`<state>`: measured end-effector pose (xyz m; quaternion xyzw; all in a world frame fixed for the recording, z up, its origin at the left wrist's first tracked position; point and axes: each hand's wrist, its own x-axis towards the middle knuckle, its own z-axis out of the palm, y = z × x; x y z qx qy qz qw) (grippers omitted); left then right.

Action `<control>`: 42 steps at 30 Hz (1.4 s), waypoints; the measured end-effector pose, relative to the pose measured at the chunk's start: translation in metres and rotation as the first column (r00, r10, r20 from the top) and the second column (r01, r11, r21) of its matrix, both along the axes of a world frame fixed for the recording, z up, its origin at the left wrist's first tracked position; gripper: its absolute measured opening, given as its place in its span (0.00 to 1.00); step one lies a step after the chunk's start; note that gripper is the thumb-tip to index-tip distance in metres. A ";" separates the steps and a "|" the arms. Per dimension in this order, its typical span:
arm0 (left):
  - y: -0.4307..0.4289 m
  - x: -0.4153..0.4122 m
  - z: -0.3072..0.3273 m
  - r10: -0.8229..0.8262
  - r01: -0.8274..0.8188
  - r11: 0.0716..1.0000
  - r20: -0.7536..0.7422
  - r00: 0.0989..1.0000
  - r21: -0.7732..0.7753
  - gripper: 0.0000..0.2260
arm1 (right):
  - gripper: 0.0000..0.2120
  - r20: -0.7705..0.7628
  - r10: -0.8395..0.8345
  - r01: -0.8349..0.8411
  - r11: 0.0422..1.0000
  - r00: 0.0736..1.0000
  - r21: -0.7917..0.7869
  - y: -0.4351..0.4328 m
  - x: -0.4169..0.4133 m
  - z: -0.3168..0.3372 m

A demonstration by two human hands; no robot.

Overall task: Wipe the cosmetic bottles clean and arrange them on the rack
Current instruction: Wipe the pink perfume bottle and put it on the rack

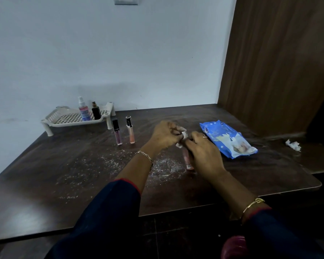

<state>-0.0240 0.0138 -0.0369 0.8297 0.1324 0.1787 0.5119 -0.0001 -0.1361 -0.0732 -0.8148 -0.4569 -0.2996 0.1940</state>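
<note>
Nearest the camera, the lower end of a pink tube [187, 159] sticks out below the right hand [204, 152], whose fingers curl round its upper part. The left hand [165, 134] meets it at the far end, pinching a white wipe [184, 134] against what seems to be the cap. So the wiping step is in hand, on the third of the small tubes. Just under and left of the grip, white dust [165, 165] lies scattered on the dark table [82, 184]. Farther left, a purple tube [117, 135] and a peach tube [130, 131] stand upright, off the rack. Right of the grip lies a blue wipes pack [226, 139], and well beyond it a crumpled wipe [293, 144]. Farthest, up and left, the rack [64, 118] holds a spray bottle [84, 111] and a black bottle [96, 111]. Next, the tube likely needs turning under the wipe, then standing somewhere clear of the dust.
</note>
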 end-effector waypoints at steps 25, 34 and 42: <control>-0.010 -0.016 -0.004 -0.002 0.015 0.978 0.064 0.998 -0.210 0.13 | 0.11 -0.228 0.175 -0.109 0.955 0.958 0.276 -0.007 0.012 -0.004; -0.004 -0.017 -0.006 -0.027 0.034 0.943 0.027 0.999 -0.330 0.12 | 0.07 -0.137 0.180 -0.200 0.968 0.974 -0.149 -0.030 -0.004 -0.024; -0.006 -0.019 -0.003 -0.039 0.043 0.953 0.020 0.999 -0.300 0.12 | 0.10 -0.182 0.155 -0.196 0.952 0.971 -0.234 -0.025 -0.002 -0.003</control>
